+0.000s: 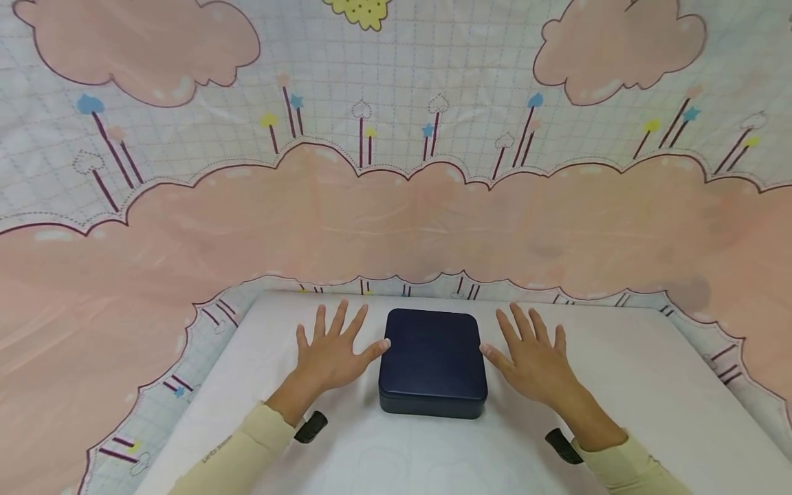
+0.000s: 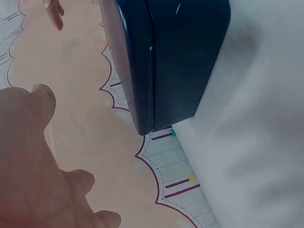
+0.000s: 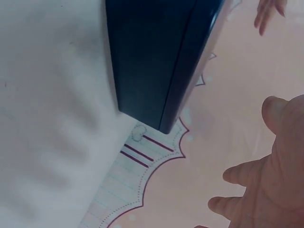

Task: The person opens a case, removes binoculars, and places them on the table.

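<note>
A dark navy lidded box (image 1: 433,354) with rounded corners sits on the white table, its lid on. The left wrist view shows the seam between lid and base along the side of the box (image 2: 185,61); the other side of the box (image 3: 145,57) fills the top of the right wrist view. To its left is my left hand (image 1: 334,354), fingers spread and straight, thumb tip by the box's edge. My right hand (image 1: 535,361) mirrors it on the right, also spread. Both wrist views show a gap between hand and box. Neither hand holds anything.
The white table (image 1: 619,385) extends around the box to either side. Behind it hangs a patterned cloth (image 1: 396,220) with pink clouds and candle-like shapes, which also shows along the table's sides. A black strap piece (image 1: 311,427) sits at the left wrist, another (image 1: 563,445) at the right.
</note>
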Action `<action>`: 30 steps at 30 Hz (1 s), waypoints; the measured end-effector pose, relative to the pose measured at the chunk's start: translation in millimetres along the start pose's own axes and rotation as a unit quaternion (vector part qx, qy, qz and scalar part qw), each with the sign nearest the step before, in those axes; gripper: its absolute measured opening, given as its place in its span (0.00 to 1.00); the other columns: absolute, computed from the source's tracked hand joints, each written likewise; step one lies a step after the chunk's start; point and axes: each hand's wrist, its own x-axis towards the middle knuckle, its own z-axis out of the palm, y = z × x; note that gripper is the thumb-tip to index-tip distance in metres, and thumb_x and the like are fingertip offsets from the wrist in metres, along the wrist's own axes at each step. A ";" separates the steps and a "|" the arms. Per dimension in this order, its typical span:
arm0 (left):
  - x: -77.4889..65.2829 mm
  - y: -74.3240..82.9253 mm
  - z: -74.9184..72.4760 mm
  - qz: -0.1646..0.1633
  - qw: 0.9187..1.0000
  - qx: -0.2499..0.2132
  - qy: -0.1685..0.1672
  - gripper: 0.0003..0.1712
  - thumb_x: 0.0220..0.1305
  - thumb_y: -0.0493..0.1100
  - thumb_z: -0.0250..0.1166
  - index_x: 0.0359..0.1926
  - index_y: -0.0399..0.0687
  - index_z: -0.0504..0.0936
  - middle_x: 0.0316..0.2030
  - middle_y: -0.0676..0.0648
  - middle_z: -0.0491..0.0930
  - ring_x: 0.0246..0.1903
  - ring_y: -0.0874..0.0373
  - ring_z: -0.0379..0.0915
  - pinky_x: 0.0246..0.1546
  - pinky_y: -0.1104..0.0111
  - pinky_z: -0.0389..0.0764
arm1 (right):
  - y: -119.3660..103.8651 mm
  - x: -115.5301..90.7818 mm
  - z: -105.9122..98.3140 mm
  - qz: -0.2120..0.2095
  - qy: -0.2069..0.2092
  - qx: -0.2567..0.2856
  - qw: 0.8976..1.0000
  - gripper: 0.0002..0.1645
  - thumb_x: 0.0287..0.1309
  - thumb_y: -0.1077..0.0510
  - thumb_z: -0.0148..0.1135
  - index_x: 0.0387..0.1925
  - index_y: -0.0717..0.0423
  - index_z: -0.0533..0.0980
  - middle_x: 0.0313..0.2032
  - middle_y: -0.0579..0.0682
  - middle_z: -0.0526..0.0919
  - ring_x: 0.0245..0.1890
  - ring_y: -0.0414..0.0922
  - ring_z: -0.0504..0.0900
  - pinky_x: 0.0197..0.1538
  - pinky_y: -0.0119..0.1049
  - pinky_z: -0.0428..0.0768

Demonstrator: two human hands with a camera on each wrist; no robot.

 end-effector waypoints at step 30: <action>-0.5 -5.4 29.4 0.004 1.000 -0.016 0.013 0.55 0.65 0.83 0.51 0.84 0.65 0.51 0.85 0.42 0.40 0.83 0.31 0.25 0.76 0.28 0.34 | 1.3 -6.3 26.9 0.010 -0.002 0.004 1.000 0.49 0.74 0.28 0.47 0.82 0.53 0.54 0.83 0.62 0.49 0.81 0.70 0.46 0.73 0.82 0.38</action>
